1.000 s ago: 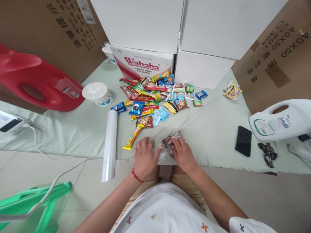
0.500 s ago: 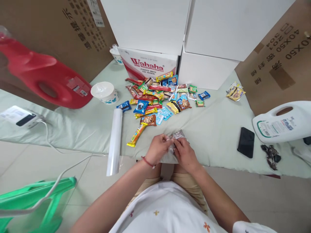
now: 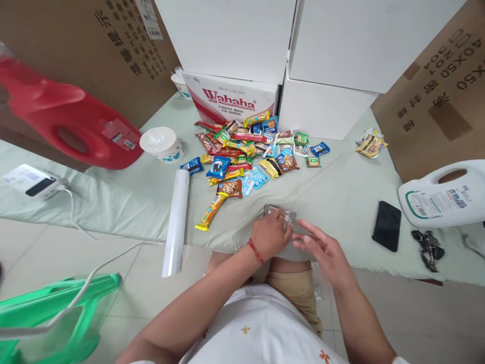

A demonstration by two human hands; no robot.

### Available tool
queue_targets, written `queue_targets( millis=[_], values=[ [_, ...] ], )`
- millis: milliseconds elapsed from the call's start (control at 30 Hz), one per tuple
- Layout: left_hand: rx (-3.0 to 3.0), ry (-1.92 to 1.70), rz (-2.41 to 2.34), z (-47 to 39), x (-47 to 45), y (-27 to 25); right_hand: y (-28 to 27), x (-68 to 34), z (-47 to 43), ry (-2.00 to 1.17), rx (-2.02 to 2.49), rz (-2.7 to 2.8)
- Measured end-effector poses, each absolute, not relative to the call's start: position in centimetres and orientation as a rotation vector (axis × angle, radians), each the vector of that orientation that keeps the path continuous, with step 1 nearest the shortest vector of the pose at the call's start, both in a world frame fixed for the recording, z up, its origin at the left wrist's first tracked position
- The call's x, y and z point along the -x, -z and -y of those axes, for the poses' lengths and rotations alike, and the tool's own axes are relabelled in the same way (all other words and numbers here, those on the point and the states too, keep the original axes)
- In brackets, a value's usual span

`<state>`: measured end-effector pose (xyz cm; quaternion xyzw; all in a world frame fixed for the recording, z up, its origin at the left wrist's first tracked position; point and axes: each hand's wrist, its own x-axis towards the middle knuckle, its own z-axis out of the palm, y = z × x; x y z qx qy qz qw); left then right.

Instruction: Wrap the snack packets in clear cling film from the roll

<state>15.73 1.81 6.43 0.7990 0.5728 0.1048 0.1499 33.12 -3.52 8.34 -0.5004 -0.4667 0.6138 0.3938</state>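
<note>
Near the table's front edge lies a small, shiny clear plastic packet (image 3: 291,217) with something dark and whitish inside; I cannot make out its contents. My left hand (image 3: 270,233), with a red cord at the wrist, is closed over the packet, its curled fingers hiding much of it. Just to the right, my right hand (image 3: 326,255) is open and holds nothing, its fingers apart and pointing toward the packet. Beyond both hands spreads a pile of wrapped snacks (image 3: 242,150). A yellow snack bar (image 3: 210,212) lies at the pile's near left.
On the left are a plastic film roll (image 3: 176,222), a paper cup (image 3: 162,145) and a red jug (image 3: 76,116). White boxes (image 3: 326,108) and a Wahaba carton (image 3: 231,98) stand behind. A phone (image 3: 387,226), keys (image 3: 428,248) and a white bottle (image 3: 447,192) are on the right.
My right hand has let go of the plastic and moved right, its fingers spreading. My left hand has shifted right, from pinching clear plastic to lying over the packet.
</note>
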Motion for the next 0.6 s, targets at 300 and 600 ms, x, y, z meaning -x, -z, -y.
queue_targets(
  millis=[300, 600],
  values=[
    [-2.506, -0.421, -1.699, 0.6, -17.3, -3.4, -5.2, -33.6, -0.6, -0.933, 1.229, 2.156],
    [-2.876, -0.788, -1.003, 6.6, -13.8, -0.6, -3.7, -33.7, -0.7, -1.033, 1.367, 2.036]
  ],
)
